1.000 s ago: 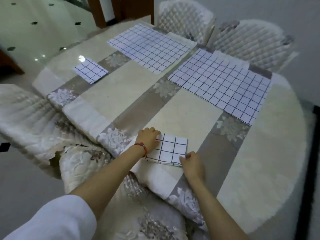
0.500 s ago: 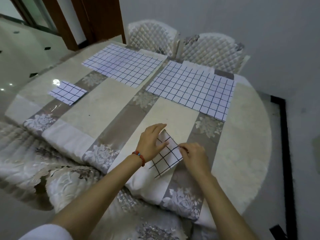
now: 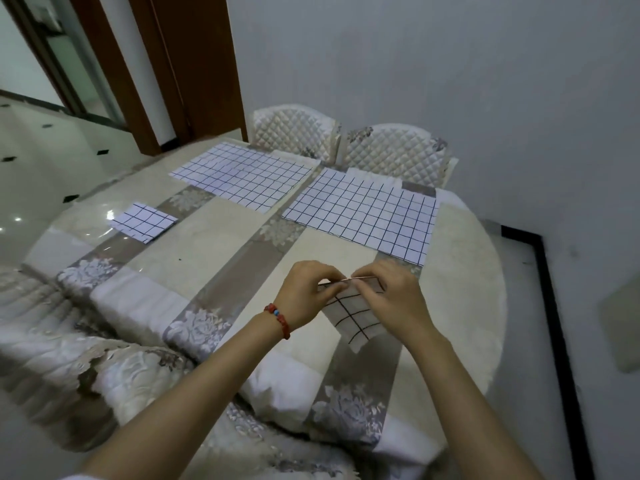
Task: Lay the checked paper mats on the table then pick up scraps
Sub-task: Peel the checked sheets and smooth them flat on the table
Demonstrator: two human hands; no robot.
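The folded checked mat [image 3: 356,315] has been lifted off the surface [image 3: 214,244]; left hand [image 3: 304,296] and right hand [image 3: 394,299] pinch its top edge together, near the right unfolded mat [image 3: 363,213].

A home dining room: a cloth-covered table [image 3: 214,237], quilted chairs [image 3: 391,150], polished tile floor [image 3: 45,161] and wooden door frame [image 3: 194,64].

Dim flat light, floor [image 3: 52,188] glare (left), wide-angle bending, slight blur
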